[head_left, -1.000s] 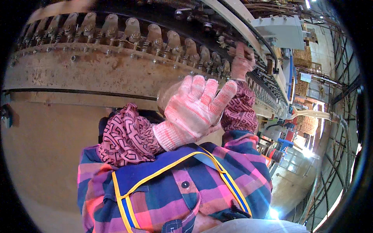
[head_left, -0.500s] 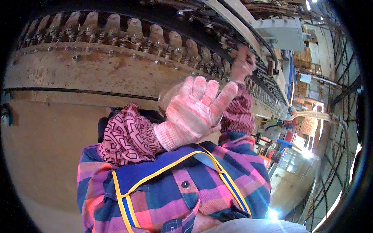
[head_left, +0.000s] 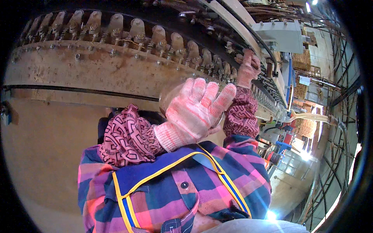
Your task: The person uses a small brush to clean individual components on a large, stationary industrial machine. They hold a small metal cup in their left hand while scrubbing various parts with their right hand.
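My left hand [head_left: 196, 110], in a white and pink knitted glove, lies in front of my chest. Its fingers are spread and bent over a round brownish thing [head_left: 168, 96], most of which the hand hides. Farther off to the right, my right hand [head_left: 249, 70] reaches into the machine, gloved too. Its fingers are curled close together at the dark mechanism beside a pale beam [head_left: 237, 21]. What they pinch is too small to make out. A row of worn metal tabs with springs and bolts [head_left: 137, 31] runs along the machine next to both hands.
The machine's long rusty metal rail [head_left: 93, 72] crosses in front of me. A grey box [head_left: 280, 35] with a black cable stands past my right hand. Stacked straw-coloured bundles [head_left: 302, 60] and a pale strand bundle [head_left: 311, 117] are at the right.
My right hand has shifted slightly right and toward me, and its blur is gone. My left hand has hardly moved.
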Demonstrator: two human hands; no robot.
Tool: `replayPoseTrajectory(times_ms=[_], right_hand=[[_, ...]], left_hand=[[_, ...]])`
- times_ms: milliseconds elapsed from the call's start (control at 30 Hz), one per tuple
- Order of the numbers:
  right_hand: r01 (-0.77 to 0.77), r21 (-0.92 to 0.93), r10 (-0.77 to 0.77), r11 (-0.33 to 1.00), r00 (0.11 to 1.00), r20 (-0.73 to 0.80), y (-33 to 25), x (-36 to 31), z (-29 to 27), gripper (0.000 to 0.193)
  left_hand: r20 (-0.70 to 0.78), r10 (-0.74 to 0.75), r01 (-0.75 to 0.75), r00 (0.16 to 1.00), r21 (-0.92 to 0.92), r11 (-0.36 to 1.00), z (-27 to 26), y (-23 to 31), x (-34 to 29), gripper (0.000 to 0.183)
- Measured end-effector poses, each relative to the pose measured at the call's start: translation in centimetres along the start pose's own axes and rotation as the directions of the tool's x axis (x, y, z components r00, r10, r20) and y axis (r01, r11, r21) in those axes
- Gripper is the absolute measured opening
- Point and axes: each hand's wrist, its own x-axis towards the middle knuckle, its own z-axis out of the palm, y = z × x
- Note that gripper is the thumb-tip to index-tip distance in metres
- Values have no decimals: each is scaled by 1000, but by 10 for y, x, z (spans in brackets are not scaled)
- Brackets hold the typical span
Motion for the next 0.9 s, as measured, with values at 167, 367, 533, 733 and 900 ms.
replayPoseTrajectory(times_ms=[167, 367, 533, 733, 900], right_hand=[[243, -98, -240, 965, 970, 42, 9, -8, 21, 22], [195, -218, -213, 956, 975, -65, 39, 6, -11, 19], [-52, -37, 54, 998, 997, 55, 6, 1, 16, 16], [212, -265, -214, 941, 977, 21, 44, -1, 4, 25], [-118, -41, 114, 992, 990, -89, -11, -10, -19, 34]], left_hand=[[15, -3, 4, 1000, -85, 996, -4, -1, 3, 91], [-43, 15, -15, 999, -1, 1000, 2, 2, -1, 96], [-7, -26, 26, 1000, -39, 999, 1, 0, 1, 99], [18, -13, 14, 1000, -82, 996, 2, 5, 4, 98], [-32, -10, 7, 999, -82, 997, 4, 5, 6, 97]])
